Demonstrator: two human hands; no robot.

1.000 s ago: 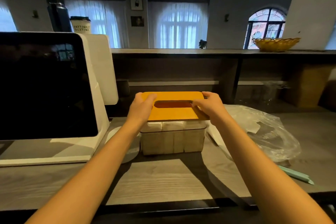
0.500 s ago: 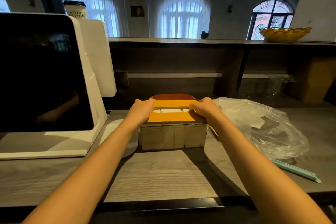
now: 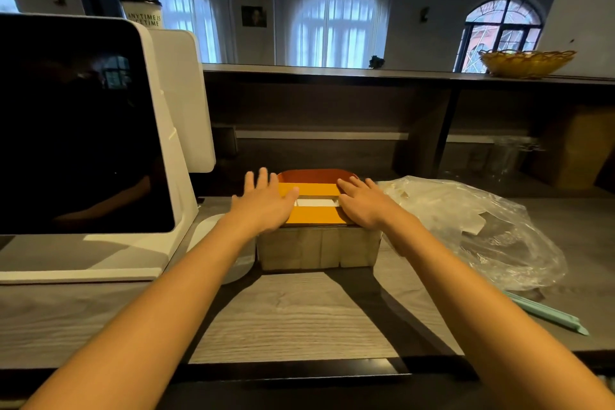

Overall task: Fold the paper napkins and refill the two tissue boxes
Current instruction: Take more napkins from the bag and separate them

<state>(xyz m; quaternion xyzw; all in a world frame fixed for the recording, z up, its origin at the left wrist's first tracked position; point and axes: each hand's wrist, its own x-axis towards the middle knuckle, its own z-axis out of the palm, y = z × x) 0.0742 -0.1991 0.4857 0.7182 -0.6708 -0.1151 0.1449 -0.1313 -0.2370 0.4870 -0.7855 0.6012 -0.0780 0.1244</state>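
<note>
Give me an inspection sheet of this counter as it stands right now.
Surface: grey wood-grain counter.
Job's things: tissue box with orange lid on; white napkin shows in the slot; a red lid behind it.
Clutter: clear plastic bag, pale green strip, screen terminal.
Hands: left hand and right hand flat on the lid, fingers straight.
Cables: nothing seen.
Surroundings: shelf with yellow basket, paper cup, curtained windows.

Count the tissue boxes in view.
2. One box with an orange lid sits under both flat hands; a second, red-lidded box sits right behind it, mostly hidden.
</note>
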